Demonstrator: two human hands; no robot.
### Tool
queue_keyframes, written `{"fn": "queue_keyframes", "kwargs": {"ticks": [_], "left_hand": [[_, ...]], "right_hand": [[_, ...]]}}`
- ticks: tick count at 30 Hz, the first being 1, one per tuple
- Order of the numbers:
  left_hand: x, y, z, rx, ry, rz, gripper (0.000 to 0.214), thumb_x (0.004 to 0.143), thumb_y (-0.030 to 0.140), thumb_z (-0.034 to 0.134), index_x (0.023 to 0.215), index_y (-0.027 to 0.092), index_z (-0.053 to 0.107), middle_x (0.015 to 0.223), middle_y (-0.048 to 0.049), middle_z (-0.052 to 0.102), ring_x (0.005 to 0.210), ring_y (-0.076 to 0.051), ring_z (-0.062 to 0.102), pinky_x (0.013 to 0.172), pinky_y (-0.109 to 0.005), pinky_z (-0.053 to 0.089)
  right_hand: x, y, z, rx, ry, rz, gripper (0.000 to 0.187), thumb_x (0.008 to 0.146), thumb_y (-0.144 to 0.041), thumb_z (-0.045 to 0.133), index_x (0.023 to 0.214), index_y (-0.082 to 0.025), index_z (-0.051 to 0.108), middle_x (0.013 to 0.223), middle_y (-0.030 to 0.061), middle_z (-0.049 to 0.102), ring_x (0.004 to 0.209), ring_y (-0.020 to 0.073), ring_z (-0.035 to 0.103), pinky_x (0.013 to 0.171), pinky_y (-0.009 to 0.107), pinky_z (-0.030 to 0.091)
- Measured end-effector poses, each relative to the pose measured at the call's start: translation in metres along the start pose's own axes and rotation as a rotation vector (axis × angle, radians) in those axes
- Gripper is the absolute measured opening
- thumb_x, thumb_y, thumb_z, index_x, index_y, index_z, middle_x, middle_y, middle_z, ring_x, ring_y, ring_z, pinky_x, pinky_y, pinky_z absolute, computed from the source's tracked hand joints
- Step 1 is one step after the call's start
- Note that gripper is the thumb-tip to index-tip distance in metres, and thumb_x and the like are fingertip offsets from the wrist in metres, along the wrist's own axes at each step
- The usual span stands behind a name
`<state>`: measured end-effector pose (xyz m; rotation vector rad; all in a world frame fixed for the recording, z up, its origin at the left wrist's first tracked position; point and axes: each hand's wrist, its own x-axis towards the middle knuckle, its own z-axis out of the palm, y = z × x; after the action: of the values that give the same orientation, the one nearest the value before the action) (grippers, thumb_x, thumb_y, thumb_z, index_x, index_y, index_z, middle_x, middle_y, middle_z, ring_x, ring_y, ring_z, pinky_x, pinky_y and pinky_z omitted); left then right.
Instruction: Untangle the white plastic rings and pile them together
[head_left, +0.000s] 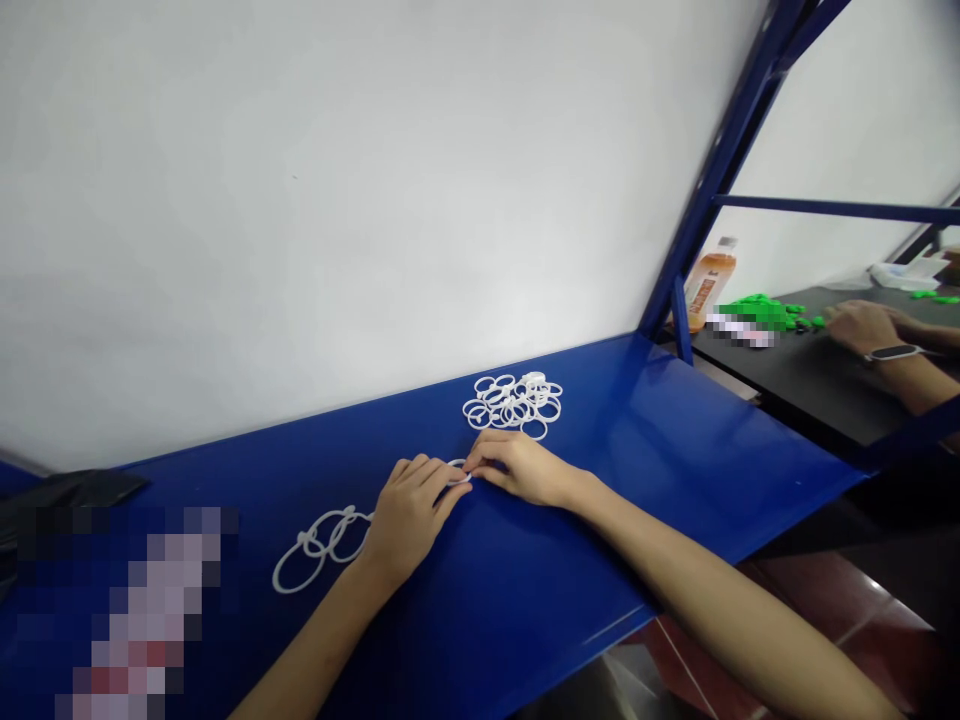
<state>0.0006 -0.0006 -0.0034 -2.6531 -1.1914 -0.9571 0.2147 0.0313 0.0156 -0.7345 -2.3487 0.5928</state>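
My left hand (409,515) and my right hand (525,468) meet over the middle of the blue tabletop (592,560). The fingertips of both are closed on a thin white plastic ring (454,462), mostly covered by the fingers. Left of my left hand lie several linked white rings (306,540) with small knobs on them; that hand hides their right end. Just beyond my right hand is a loose pile of white rings (535,381), some overlapping.
A white wall (375,200) runs behind the table, and a blue metal frame (679,270) rises at its right end. Beyond it, a co-worker's hand (862,325) is near green pieces (750,308) and a bottle (705,288) on a black table. Black plastic (82,490) lies far left.
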Motion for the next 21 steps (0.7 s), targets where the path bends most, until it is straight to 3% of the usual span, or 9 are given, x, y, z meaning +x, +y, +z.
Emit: {"fn": "queue_keyframes", "kwargs": {"ticks": [7,14,21], "left_hand": [[0.006,0.0,-0.013,0.135,-0.004,-0.012,0.017,0.098,0.024,0.052,0.105,0.02,0.067,0.105,-0.0052,0.071,0.094,-0.021,0.061,0.086,-0.036,0.041],[-0.001,-0.029,-0.045,0.284,-0.308,-0.164,0.024,0.095,0.033,0.053,0.111,0.022,0.068,0.107,-0.0057,0.071,0.101,-0.027,0.06,0.085,-0.041,0.042],[-0.023,-0.049,-0.065,0.279,-0.296,-0.329,0.033,0.094,0.043,0.053,0.114,0.022,0.067,0.112,-0.0065,0.068,0.105,-0.027,0.058,0.091,-0.042,0.042]], "right_hand": [[-0.002,0.011,-0.016,-0.222,0.049,0.045,0.016,0.095,-0.01,0.053,0.102,-0.014,0.067,0.097,0.0083,0.064,0.084,0.0166,0.061,0.078,0.03,0.051],[-0.008,0.031,-0.04,-0.402,0.097,0.184,0.015,0.094,-0.009,0.054,0.097,-0.016,0.066,0.096,0.0074,0.063,0.085,0.0173,0.06,0.078,0.029,0.048],[-0.01,0.035,-0.038,-0.425,0.038,0.236,0.017,0.09,-0.005,0.054,0.095,-0.017,0.065,0.097,0.007,0.063,0.085,0.0171,0.06,0.077,0.027,0.047]]}}
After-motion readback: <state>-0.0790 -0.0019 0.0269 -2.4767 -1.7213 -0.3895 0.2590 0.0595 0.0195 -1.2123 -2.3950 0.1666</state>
